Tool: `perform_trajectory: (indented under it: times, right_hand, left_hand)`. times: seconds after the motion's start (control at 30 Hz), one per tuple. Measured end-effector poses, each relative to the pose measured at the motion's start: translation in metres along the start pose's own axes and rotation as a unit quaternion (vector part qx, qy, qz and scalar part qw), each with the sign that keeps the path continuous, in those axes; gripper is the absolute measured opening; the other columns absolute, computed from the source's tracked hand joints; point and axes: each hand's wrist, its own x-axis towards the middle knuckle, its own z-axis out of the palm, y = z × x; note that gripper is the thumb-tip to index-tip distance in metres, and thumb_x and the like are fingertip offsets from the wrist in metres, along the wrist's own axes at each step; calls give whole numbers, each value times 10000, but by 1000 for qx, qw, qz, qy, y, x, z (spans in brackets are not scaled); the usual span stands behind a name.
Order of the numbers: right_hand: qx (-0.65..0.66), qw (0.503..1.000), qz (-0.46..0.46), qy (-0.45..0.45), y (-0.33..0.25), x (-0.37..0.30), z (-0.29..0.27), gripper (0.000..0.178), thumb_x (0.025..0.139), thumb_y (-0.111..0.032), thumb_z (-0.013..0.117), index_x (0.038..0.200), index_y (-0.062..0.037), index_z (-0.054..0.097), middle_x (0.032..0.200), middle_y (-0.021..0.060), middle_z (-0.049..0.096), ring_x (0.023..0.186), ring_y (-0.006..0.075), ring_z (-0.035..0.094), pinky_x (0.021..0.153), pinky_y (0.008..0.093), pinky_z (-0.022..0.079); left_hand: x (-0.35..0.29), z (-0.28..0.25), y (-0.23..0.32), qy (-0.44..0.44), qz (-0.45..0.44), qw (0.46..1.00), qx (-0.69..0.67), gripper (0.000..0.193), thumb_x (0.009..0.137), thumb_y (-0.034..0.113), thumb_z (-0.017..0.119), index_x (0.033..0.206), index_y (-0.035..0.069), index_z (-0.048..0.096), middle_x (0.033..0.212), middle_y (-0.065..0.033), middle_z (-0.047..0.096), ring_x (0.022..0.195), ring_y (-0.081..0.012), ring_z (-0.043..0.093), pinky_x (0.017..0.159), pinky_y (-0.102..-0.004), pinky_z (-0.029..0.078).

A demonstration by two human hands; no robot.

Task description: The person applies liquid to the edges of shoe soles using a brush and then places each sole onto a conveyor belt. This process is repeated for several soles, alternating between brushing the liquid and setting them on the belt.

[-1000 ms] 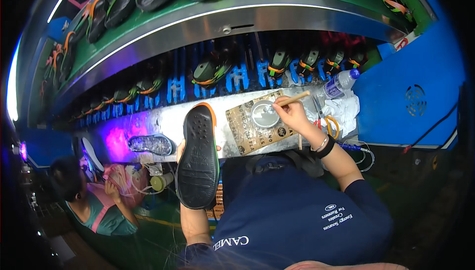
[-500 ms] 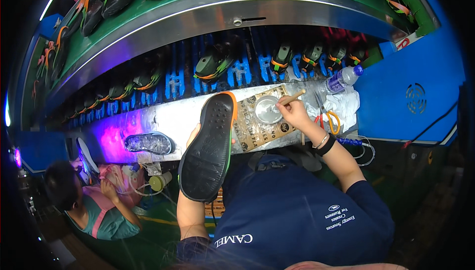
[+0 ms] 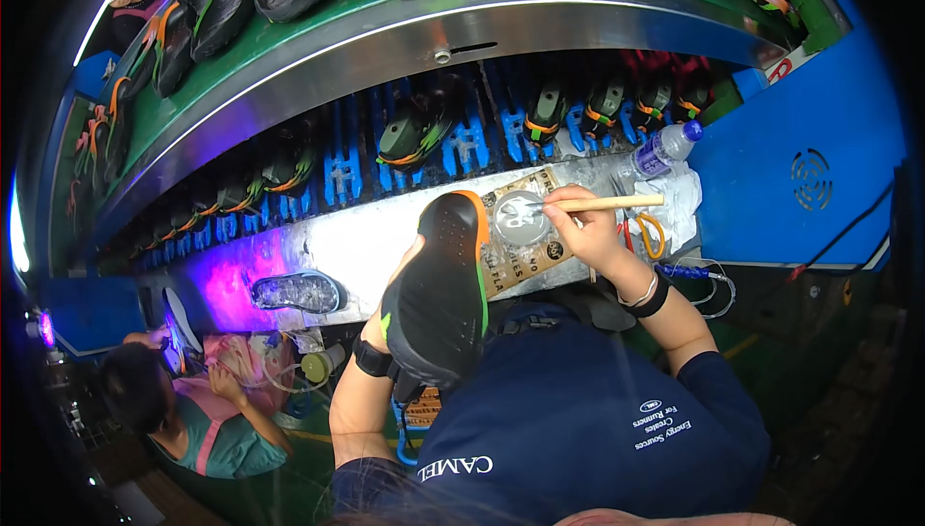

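My left hand [image 3: 405,264] is closed around the side of a black shoe [image 3: 438,285] with orange and green edging. The shoe is held up above the bench's near edge, its dark underside facing me; it hides most of my fingers. Between the fingers of my right hand [image 3: 586,229] is a brush [image 3: 617,203] with a pale wooden handle, lying nearly level. Its tip is at a round dish [image 3: 521,234] of whitish liquid, which stands on a brown printed cardboard sheet [image 3: 540,261].
A loose shoe sole [image 3: 297,292] lies left on the bench. Scissors [image 3: 651,235] with orange handles, white cloth [image 3: 677,200] and a plastic bottle [image 3: 667,150] are at the right. Shoes on blue racks [image 3: 342,171] line the back. A co-worker [image 3: 207,410] sits at lower left.
The brush has tipped from a steep slant to nearly level, its tip at the dish. The shoe has turned and shifted slightly right, with my left wrist now showing.
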Motion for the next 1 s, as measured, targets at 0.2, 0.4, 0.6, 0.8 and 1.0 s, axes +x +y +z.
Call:
perform_trajectory:
  times: [0.2,0.4,0.6,0.8,1.0]
  right_hand:
    - [-52,996,-51,-47,-22,11,3,85,747,-42,606,812,-4,565,725,64,549,580,114,506,509,226,394]
    - [-57,985,-153,-54,-23,21,2,99,735,-2,602,826,13,566,698,75,549,557,123,496,491,219,382]
    - [-57,976,-206,-37,-33,28,4,65,724,-9,608,773,8,569,711,89,570,581,148,525,495,244,405]
    - [-65,983,-172,-24,-29,26,-4,92,721,9,603,802,15,560,673,82,550,532,125,490,467,228,377]
    - [-18,996,-85,-26,-31,16,-4,42,753,-10,582,789,1,564,646,31,533,513,75,449,452,206,343]
  left_hand:
    - [-6,16,-8,27,-16,998,59,340,866,344,461,1040,58,522,870,-49,580,753,-110,554,659,-235,470]
    - [-10,26,-3,6,-47,991,122,347,859,352,475,1033,57,530,869,-37,585,736,-94,552,641,-209,462]
    - [-8,33,-4,7,-45,990,137,350,861,357,470,1034,60,532,871,-30,586,735,-88,553,645,-204,459]
    - [-11,38,1,1,-25,987,159,357,866,361,456,1042,58,526,874,-30,585,744,-91,554,654,-208,459]
    - [-6,45,0,-37,35,971,233,489,857,363,462,1210,36,377,1083,-69,500,939,-118,499,783,-239,428]
